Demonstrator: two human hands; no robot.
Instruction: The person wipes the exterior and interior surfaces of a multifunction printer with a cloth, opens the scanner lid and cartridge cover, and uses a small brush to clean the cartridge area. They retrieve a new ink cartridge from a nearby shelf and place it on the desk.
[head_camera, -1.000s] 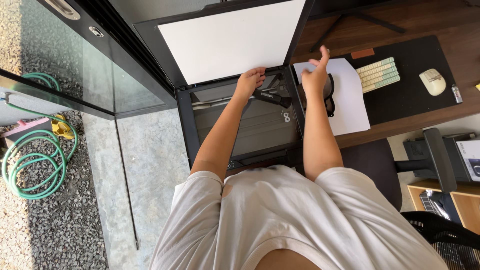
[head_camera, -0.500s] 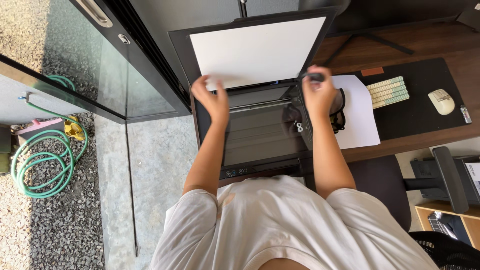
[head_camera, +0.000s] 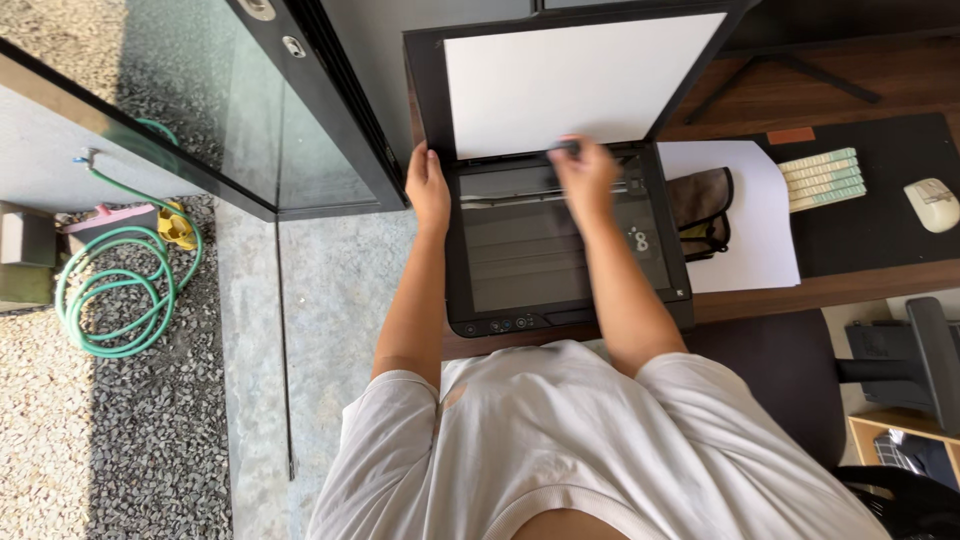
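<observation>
Desk (head_camera: 860, 75) of dark brown wood is filling the far right of the view, w/ a black desk mat (head_camera: 880, 215) lying on it. Left of the desk, a glass door w/ black frame (head_camera: 300, 130) is standing, and past it gravel ground is showing outside; pale stone floor is running along the near side.

One flatbed scanner (head_camera: 560, 240) is sitting at the desk's left end, its lid (head_camera: 575, 80) standing open, white inner pad facing the camera. One left hand (head_camera: 428, 185) is resting on the scanner's far left corner, fingers lying flat along the edge, gripping nothing that shows. One right hand (head_camera: 585, 175) is hovering over the far edge of the glass, fingers pinched narrow on a small dark object (head_camera: 565, 148); it's blurred, so can't tell what kind.

Right of the scanner, one white sheet of paper (head_camera: 745, 220) is lying on the desk, w/ one dark pair of sunglasses (head_camera: 705, 205) sitting on its left part, just beside the scanner. Farther right on the mat: one pale green and cream keyboard (head_camera: 822, 178) and one cream mouse (head_camera: 932, 203), well apart from the hands. One small orange tag (head_camera: 792, 135) is lying at the mat's far edge.

Outside, one green hose (head_camera: 115, 290) is lying coiled on the gravel, far left. One black chair armrest (head_camera: 935, 355) is showing near right.
</observation>
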